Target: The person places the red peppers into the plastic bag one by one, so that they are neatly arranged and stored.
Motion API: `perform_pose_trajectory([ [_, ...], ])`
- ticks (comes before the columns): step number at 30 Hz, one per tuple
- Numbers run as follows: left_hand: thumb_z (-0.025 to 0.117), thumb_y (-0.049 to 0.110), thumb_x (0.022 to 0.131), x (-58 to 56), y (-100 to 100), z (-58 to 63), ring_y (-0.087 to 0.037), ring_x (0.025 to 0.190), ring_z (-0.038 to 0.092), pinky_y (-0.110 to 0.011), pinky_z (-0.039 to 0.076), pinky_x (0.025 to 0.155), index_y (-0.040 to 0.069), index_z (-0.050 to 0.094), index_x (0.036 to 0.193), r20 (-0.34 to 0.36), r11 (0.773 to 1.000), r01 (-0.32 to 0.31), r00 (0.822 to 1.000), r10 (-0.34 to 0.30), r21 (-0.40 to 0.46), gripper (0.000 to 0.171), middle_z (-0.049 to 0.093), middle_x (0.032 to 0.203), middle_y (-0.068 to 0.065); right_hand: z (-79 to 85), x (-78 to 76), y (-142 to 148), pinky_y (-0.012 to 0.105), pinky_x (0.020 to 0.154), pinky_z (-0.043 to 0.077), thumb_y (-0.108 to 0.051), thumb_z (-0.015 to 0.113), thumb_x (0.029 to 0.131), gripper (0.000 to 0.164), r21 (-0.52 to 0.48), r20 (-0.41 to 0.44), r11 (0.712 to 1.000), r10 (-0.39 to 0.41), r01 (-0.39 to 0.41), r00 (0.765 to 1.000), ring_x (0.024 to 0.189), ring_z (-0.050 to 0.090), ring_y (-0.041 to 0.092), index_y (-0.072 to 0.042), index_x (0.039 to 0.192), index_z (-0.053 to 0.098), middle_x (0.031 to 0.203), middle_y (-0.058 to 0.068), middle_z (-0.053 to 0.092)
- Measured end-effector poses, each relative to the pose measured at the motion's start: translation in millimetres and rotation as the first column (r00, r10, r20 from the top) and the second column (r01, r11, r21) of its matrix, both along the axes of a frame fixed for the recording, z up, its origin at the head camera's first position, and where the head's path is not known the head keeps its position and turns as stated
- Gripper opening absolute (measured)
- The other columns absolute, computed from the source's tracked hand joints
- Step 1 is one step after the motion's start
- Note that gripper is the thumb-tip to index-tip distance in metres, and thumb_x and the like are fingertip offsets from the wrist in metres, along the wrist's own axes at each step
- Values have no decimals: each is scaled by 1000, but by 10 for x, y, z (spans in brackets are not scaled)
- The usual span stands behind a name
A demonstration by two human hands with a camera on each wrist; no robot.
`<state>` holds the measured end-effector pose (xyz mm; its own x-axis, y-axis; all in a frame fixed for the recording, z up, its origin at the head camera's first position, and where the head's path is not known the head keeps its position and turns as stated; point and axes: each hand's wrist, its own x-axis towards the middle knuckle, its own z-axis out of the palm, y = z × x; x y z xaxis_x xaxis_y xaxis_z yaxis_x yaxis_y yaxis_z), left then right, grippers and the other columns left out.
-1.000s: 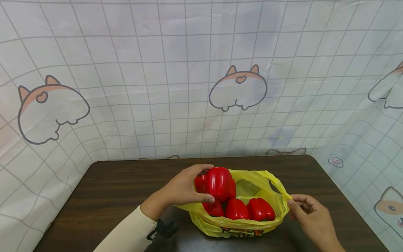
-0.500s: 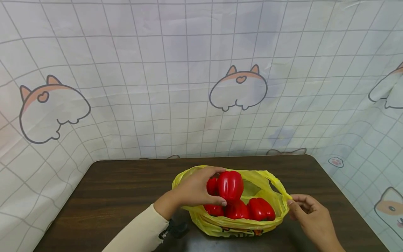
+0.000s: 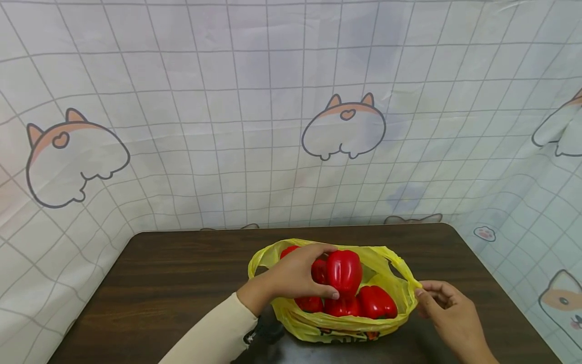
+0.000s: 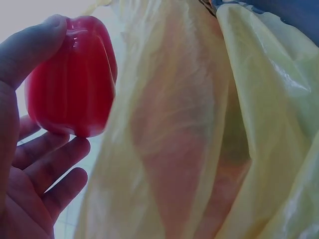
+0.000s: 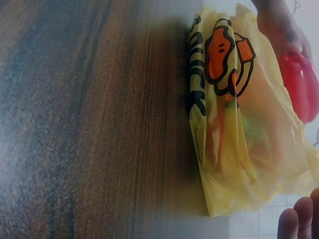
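My left hand [image 3: 295, 273] grips a glossy red bell pepper [image 3: 344, 273] between thumb and fingers, over the mouth of a yellow plastic bag [image 3: 300, 326]. In the left wrist view the thumb presses the top of that pepper [image 4: 75, 84] and fingertips support its underside. More red bell peppers lie in the bag, one at the right [image 3: 377, 302] and one at the near left [image 3: 309, 304]; another is partly hidden behind my left hand. My right hand [image 3: 450, 313] pinches the bag's right handle [image 3: 411, 278], holding it out sideways.
The bag stands on a dark wood-grain table [image 3: 182, 283], its printed side [image 5: 224, 59] facing me. Behind the table hangs a white grid-patterned cloth [image 3: 273, 177] with cartoon animals. The bag's left handle loop [image 3: 254, 260] stands up behind my left wrist.
My left hand has carried the gripped pepper to the right and slightly lower, from the bag's left side towards its middle. My right hand stays still on the handle.
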<state>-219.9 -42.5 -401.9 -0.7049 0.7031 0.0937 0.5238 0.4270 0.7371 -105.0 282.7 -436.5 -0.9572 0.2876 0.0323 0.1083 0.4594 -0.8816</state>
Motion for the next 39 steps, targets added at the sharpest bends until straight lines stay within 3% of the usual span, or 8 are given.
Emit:
perform_pose_trajectory([
  [12,88,47,78,-56,180,-60,-8,119,57,-24,54,86,21,46,151,11,999,10,1000,-9,-47,88,57,133,13,0,-14,6,31,68,60,-37,67,101,44,7,2,1000,-2,2,1000,77,70,20,0,124,63,95,5,74],
  [26,89,50,75,-109,315,-98,-8,115,58,-25,55,83,24,47,149,-59,993,-32,998,25,-111,89,60,127,14,-11,-24,3,31,67,60,-36,67,101,43,4,-9,1000,-3,3,1000,76,70,18,1,124,64,94,5,74],
  [39,89,51,73,-149,447,-71,-10,114,59,-30,57,83,23,46,151,-113,979,-85,991,65,-186,93,59,133,10,10,-15,-20,32,67,60,-41,67,100,47,3,-3,1000,-12,12,1000,76,70,19,-1,124,64,95,6,74],
])
